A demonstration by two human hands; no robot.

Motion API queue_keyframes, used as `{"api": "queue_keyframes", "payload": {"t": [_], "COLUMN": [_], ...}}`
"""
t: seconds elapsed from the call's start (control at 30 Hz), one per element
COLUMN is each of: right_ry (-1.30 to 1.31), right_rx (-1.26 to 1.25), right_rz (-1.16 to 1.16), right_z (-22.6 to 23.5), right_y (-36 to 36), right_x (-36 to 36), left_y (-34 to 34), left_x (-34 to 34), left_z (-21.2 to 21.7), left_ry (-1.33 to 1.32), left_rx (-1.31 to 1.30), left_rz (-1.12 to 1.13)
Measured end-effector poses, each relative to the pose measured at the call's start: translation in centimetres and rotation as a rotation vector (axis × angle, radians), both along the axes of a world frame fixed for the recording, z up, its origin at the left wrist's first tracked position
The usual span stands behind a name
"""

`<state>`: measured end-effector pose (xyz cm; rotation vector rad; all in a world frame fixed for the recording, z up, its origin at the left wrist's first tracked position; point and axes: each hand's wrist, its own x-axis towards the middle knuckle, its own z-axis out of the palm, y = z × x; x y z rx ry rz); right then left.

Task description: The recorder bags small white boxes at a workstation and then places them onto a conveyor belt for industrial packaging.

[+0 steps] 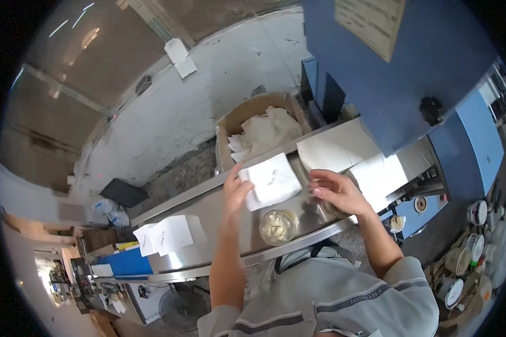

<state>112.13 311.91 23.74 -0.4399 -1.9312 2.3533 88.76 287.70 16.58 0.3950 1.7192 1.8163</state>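
My left hand (236, 194) grips the left edge of a white paper packet (272, 182), thumb on top. Dark handwriting marks its upper face, and it is held above a steel worktop (211, 205). To the right of the packet, my right hand (343, 194) has its fingers bent and apart, with nothing visible between them. Just in front of the packet stands a round, clear bowl (279, 227) of pale, small pieces whose kind I cannot make out. Further left on the worktop lie white paper pieces (171, 233) with dark writing.
Behind the worktop sits an open cardboard box (225, 129) of crumpled, pale paper. A blue machine housing (388, 78) with a black knob (431, 109) rises at the right. Pale sheets (337, 149) lie at the worktop's right end. Several tubs (458, 261) stand at the lower right.
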Motion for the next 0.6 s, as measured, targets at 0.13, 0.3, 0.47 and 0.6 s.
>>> {"api": "queue_keyframes", "payload": {"t": [0.13, 0.3, 0.47, 0.6], "right_ry": [-0.007, -0.033, -0.084, -0.088], "right_rx": [-0.008, 0.170, 0.174, 0.202], "right_rz": [0.003, -0.042, -0.096, -0.072], "right_z": [1.6, 1.3, 1.4, 1.8], "right_y": [-0.6, -1.3, -1.7, -2.2], "right_x": [-0.6, -1.6, -1.6, -1.6], "left_y": [-13.6, -23.8, -13.3, -13.6], "left_x": [-3.1, -4.5, 2.0, 3.9], "left_z": [-3.0, -1.9, 10.5, 4.9], "left_ry": [-0.052, -0.074, 1.282, 1.478], "left_rx": [0.017, -0.311, -0.751, -1.157], "left_rz": [0.062, 0.382, 0.146, -0.246]}}
